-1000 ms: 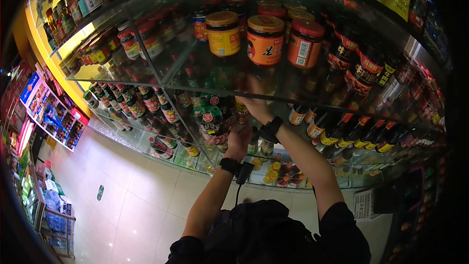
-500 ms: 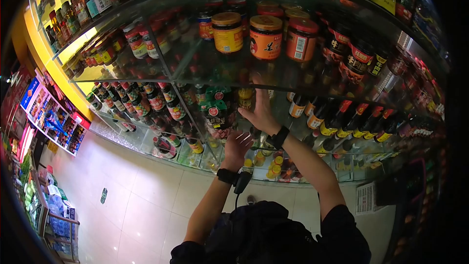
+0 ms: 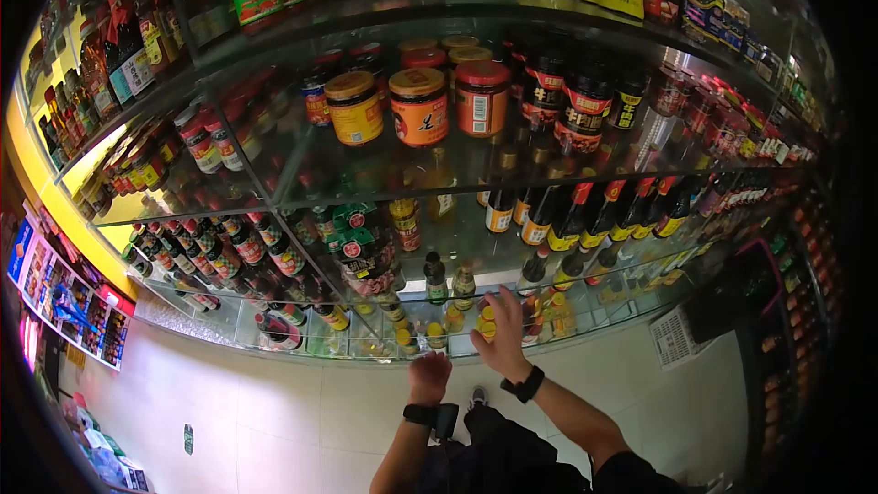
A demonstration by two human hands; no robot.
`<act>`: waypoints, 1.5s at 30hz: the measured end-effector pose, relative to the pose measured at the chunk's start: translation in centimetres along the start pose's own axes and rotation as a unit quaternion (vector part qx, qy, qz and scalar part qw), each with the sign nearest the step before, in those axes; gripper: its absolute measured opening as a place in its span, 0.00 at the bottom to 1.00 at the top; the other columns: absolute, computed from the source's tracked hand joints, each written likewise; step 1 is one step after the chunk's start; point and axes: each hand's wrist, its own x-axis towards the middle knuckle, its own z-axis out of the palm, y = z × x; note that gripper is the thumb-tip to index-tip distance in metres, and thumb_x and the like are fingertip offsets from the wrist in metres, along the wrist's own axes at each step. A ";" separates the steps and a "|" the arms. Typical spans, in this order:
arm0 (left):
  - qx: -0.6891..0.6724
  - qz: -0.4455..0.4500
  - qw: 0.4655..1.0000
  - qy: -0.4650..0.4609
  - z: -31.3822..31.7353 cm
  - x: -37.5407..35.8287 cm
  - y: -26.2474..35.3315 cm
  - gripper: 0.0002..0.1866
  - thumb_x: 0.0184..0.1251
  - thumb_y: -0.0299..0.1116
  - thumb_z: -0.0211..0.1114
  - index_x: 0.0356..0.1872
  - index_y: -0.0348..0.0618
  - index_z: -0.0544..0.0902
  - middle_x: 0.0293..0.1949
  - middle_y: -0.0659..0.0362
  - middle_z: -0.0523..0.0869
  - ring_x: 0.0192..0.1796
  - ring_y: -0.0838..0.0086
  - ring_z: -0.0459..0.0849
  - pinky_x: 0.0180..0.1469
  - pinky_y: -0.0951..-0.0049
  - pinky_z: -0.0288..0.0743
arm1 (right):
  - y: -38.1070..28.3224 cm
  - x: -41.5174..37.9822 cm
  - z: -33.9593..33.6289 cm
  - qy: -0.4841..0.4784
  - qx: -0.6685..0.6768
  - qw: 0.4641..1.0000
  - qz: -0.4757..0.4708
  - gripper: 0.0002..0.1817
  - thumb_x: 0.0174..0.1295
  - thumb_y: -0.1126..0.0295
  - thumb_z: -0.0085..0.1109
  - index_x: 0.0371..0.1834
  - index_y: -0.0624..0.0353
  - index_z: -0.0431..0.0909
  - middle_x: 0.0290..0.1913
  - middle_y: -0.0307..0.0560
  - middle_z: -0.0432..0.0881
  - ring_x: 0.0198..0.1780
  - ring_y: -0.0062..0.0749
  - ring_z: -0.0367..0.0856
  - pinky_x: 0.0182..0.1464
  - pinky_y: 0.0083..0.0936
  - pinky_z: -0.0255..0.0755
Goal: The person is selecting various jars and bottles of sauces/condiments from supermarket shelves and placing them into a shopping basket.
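My right hand (image 3: 501,337) is raised in front of the lower glass shelf, fingers stretched and apart, holding nothing. Left of it and lower is my left hand (image 3: 430,376), a compact shape whose fingers are foreshortened; nothing shows in it. Both wrists wear black bands. Beyond my hands on the shelf stand a small dark-capped bottle (image 3: 434,279) and a paler small bottle (image 3: 464,286). Dark packets with green tops (image 3: 366,256) are up and to the left. Yellow-capped bottles (image 3: 558,316) show through the glass behind my right hand.
The glass shelf (image 3: 384,194) above carries lidded jars, including an orange-label jar (image 3: 419,108). Dark sauce bottles (image 3: 594,220) line the right side. A white plastic crate (image 3: 674,338) sits on the tiled floor (image 3: 283,402). A freestanding display rack (image 3: 69,288) is at far left.
Both hands have drawn back and down from the shelf beside the green-topped packets. The view has shifted, showing more of the upper shelf and one shoe.
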 end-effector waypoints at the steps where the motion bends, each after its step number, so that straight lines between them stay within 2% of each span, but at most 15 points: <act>1: -0.016 -0.017 0.999 0.023 0.0 -0.5 -1.2 0.08 0.60 0.33 0.49 0.32 0.45 0.76 0.36 0.60 0.80 0.42 0.66 0.78 0.43 0.66 0.74 | 0.7 -1.3 -0.5 0.000 -0.001 1.000 -0.003 0.35 0.44 0.71 0.64 0.59 0.60 0.61 0.62 0.59 0.56 0.63 0.54 0.56 0.62 0.40 0.54; 3: -0.033 -0.041 0.997 0.055 0.3 -1.4 -3.5 0.08 0.59 0.33 0.50 0.32 0.44 0.76 0.35 0.59 0.80 0.41 0.66 0.79 0.43 0.66 0.74 | 2.0 -3.3 -1.7 -0.006 -0.021 0.999 0.043 0.38 0.42 0.71 0.65 0.60 0.59 0.60 0.63 0.60 0.56 0.62 0.55 0.56 0.62 0.42 0.53; 8: -0.075 -0.049 0.992 0.085 3.1 -1.4 -8.1 0.07 0.59 0.33 0.51 0.32 0.43 0.76 0.34 0.58 0.81 0.39 0.67 0.79 0.42 0.66 0.75 | 4.6 -6.9 -4.7 0.027 -0.024 0.999 0.034 0.39 0.43 0.72 0.64 0.62 0.58 0.58 0.64 0.60 0.54 0.63 0.55 0.55 0.63 0.41 0.51; 10: -0.119 -0.202 0.930 0.284 11.9 -1.1 -4.8 0.08 0.60 0.34 0.50 0.31 0.41 0.74 0.33 0.55 0.81 0.37 0.67 0.79 0.44 0.67 0.76 | 6.2 -8.1 -6.5 0.025 0.030 0.996 0.079 0.38 0.44 0.74 0.62 0.62 0.59 0.58 0.64 0.61 0.54 0.64 0.55 0.53 0.64 0.41 0.50; 17: -0.113 -0.238 0.926 0.270 21.7 0.8 -17.4 0.10 0.61 0.36 0.51 0.33 0.40 0.75 0.31 0.56 0.80 0.35 0.66 0.79 0.43 0.68 0.76 | 16.4 -13.7 -17.1 0.054 0.072 0.991 0.101 0.34 0.46 0.73 0.60 0.59 0.64 0.59 0.60 0.62 0.58 0.63 0.55 0.55 0.64 0.43 0.50; 19: -0.070 -0.258 0.935 0.234 23.0 1.2 -23.1 0.10 0.61 0.37 0.50 0.32 0.41 0.75 0.30 0.57 0.80 0.34 0.67 0.79 0.43 0.68 0.76 | 20.3 -16.6 -20.2 0.084 0.089 0.982 0.142 0.32 0.46 0.75 0.59 0.57 0.65 0.60 0.58 0.59 0.61 0.63 0.51 0.57 0.64 0.41 0.50; 20: -0.070 -0.267 0.935 0.223 24.8 0.5 -26.0 0.11 0.61 0.37 0.50 0.32 0.41 0.75 0.29 0.57 0.80 0.34 0.67 0.79 0.43 0.68 0.76 | 22.7 -18.1 -22.1 0.105 0.107 0.974 0.172 0.30 0.47 0.77 0.58 0.57 0.64 0.62 0.55 0.54 0.64 0.59 0.43 0.62 0.61 0.38 0.55; 21: -0.076 -0.298 0.927 0.215 27.5 0.0 -27.2 0.10 0.61 0.37 0.49 0.33 0.41 0.75 0.30 0.56 0.80 0.34 0.67 0.79 0.43 0.67 0.76 | 23.6 -19.0 -24.3 0.109 0.111 0.972 0.173 0.30 0.47 0.77 0.58 0.57 0.64 0.62 0.55 0.54 0.64 0.59 0.43 0.62 0.61 0.38 0.55; 23: -0.017 -0.342 0.902 0.263 31.5 0.1 -31.3 0.10 0.61 0.35 0.49 0.33 0.41 0.75 0.29 0.56 0.80 0.33 0.67 0.79 0.43 0.66 0.76 | 24.6 -20.6 -28.9 0.136 0.167 0.937 0.275 0.27 0.48 0.78 0.56 0.55 0.62 0.64 0.52 0.49 0.67 0.54 0.37 0.68 0.57 0.33 0.61; 27: 0.033 -0.400 0.885 0.238 37.1 -0.5 -38.5 0.09 0.60 0.33 0.49 0.32 0.41 0.75 0.28 0.57 0.80 0.32 0.67 0.79 0.43 0.66 0.77 | 28.6 -25.1 -35.3 0.207 0.197 0.888 0.360 0.23 0.49 0.79 0.56 0.51 0.61 0.68 0.49 0.45 0.70 0.49 0.33 0.72 0.50 0.29 0.67; 31: 0.017 -0.445 0.888 0.113 38.7 0.6 -45.5 0.07 0.59 0.32 0.52 0.31 0.40 0.75 0.30 0.57 0.80 0.35 0.67 0.79 0.44 0.68 0.77 | 32.4 -27.9 -39.8 0.260 0.164 0.877 0.369 0.13 0.54 0.78 0.52 0.44 0.63 0.71 0.41 0.45 0.76 0.41 0.32 0.77 0.43 0.24 0.72; 33: 0.078 -0.477 0.861 0.158 41.0 1.3 -48.7 0.07 0.60 0.32 0.51 0.30 0.40 0.75 0.29 0.57 0.79 0.33 0.68 0.79 0.42 0.69 0.77 | 34.9 -30.2 -41.1 0.282 0.175 0.853 0.402 0.12 0.55 0.76 0.54 0.43 0.63 0.72 0.40 0.46 0.77 0.42 0.32 0.78 0.44 0.25 0.72; 39: 0.130 -0.576 0.798 0.121 48.3 2.9 -59.8 0.06 0.60 0.30 0.50 0.29 0.40 0.74 0.30 0.57 0.79 0.32 0.69 0.79 0.40 0.70 0.77 | 42.2 -34.2 -46.9 0.345 0.150 0.804 0.461 0.12 0.54 0.76 0.55 0.43 0.63 0.73 0.36 0.46 0.80 0.39 0.33 0.79 0.44 0.25 0.72; 40: 0.133 -0.581 0.794 0.120 49.7 3.1 -62.1 0.06 0.60 0.30 0.50 0.29 0.40 0.74 0.30 0.57 0.79 0.32 0.69 0.79 0.40 0.70 0.77 | 44.2 -35.1 -48.4 0.326 0.138 0.806 0.474 0.12 0.56 0.77 0.53 0.44 0.65 0.72 0.39 0.46 0.78 0.41 0.26 0.76 0.45 0.21 0.70; 45: 0.134 -0.578 0.799 0.101 58.2 5.1 -73.8 0.09 0.61 0.33 0.48 0.34 0.39 0.74 0.31 0.56 0.79 0.33 0.69 0.78 0.41 0.70 0.76 | 51.6 -35.6 -58.3 0.373 0.114 0.811 0.436 0.12 0.54 0.78 0.52 0.42 0.65 0.72 0.37 0.46 0.79 0.39 0.26 0.76 0.44 0.20 0.70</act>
